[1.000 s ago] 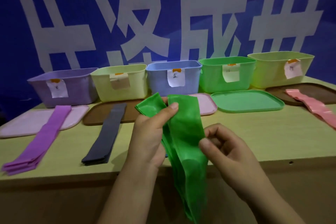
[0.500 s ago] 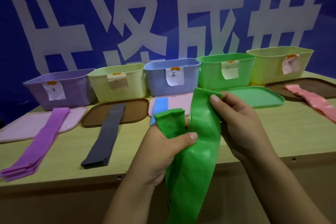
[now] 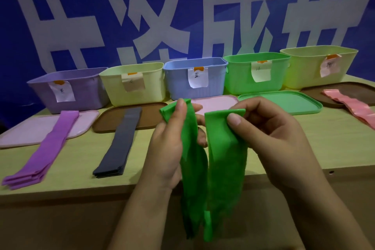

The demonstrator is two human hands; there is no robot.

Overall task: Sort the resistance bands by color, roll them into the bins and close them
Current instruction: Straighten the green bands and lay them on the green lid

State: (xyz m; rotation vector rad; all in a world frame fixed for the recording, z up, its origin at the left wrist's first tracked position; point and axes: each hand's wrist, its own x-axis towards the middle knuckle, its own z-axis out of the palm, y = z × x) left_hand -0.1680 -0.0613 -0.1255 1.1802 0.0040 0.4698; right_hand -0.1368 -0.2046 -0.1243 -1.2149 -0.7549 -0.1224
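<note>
pinching one top end each, left hand [image 3: 168,148] and right hand [image 3: 269,140] hold the green band [image 3: 225,158] before the green bin [image 3: 243,79]; judged light, limp, best gripped near ends.

A bright green band [image 3: 225,148] is showing before purple [image 3: 67,89], pale yellow [image 3: 134,89], blue [image 3: 194,79] and green bins [image 3: 255,75] and a blue backdrop [image 3: 81,6] lettered in white.

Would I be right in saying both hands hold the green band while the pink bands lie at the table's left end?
Not quite: the head view shows the pink bands at the right end. Both hands, left and right, do hold the green band.
</note>
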